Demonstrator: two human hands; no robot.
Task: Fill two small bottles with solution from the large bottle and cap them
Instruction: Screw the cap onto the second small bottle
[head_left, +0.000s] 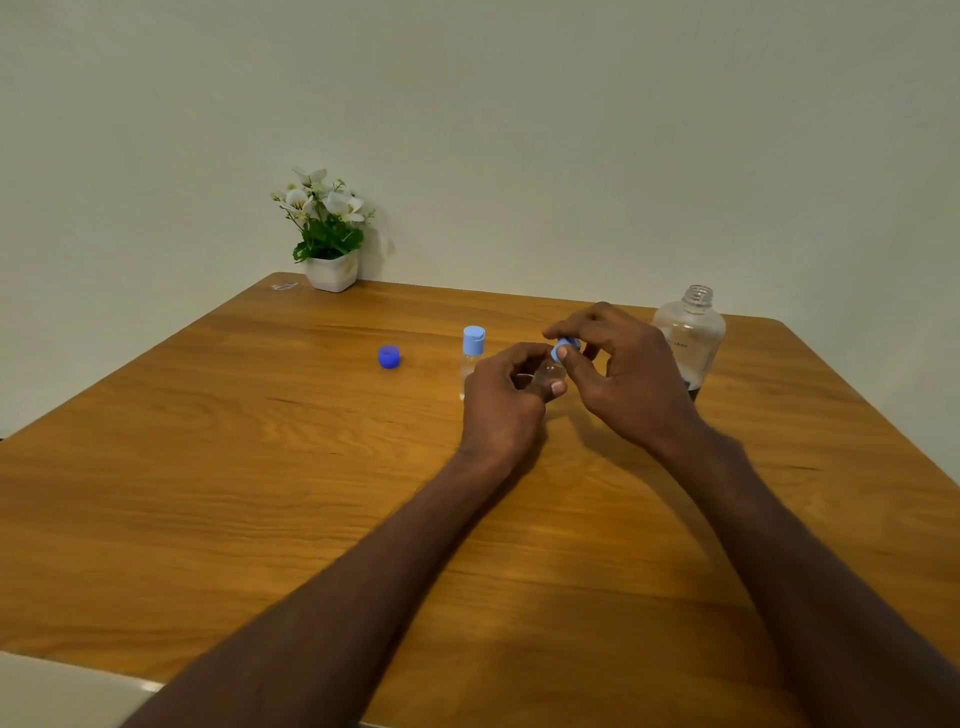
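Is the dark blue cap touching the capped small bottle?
Apart. The head view shows the dark blue cap sitting alone, with bare table between it and the capped small bottle.

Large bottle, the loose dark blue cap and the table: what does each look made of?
Large bottle: clear, glossy plastic by the look, since the wall shows through it and its threaded neck looks moulded; glass cannot be ruled out. Dark blue cap: opaque, smooth plastic with a slight sheen. Table: wood or wood-look laminate, with streaky brown grain and a satin finish; which one cannot be told.
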